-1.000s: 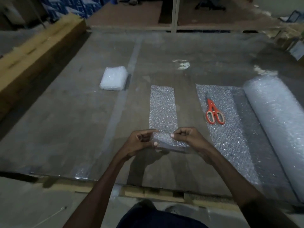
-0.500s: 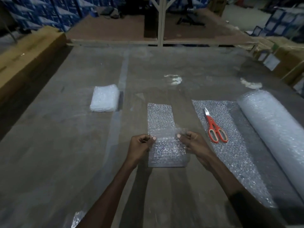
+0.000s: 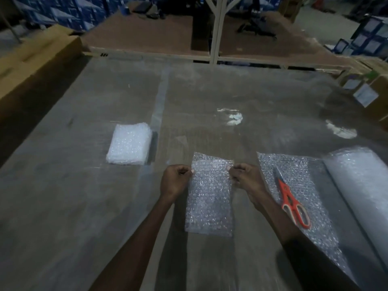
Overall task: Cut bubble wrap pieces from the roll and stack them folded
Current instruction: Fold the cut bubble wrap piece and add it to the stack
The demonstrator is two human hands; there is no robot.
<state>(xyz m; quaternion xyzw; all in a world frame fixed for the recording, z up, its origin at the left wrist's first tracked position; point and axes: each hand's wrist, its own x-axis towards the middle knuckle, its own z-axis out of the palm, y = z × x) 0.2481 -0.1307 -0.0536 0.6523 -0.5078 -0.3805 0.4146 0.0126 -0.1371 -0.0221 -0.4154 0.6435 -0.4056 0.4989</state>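
- The left hand (image 3: 175, 181) pinches with thumb and fingers the left corner of the folded-over edge of a clear rectangular bubble wrap piece (image 3: 210, 198) on the grey table (image 3: 84, 206).
- The right hand (image 3: 246, 177) pinches the right corner in the same way.
- A white stack of folded bubble wrap (image 3: 129, 143) lies further left.
- Orange-handled scissors (image 3: 290, 200) rest on the unrolled sheet (image 3: 298, 175) beside the big roll of bubble wrap (image 3: 361, 185).

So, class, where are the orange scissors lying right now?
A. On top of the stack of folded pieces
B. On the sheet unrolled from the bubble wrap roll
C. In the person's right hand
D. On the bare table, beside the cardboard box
B: the orange scissors lie on the unrolled sheet beside the roll, untouched by either hand.
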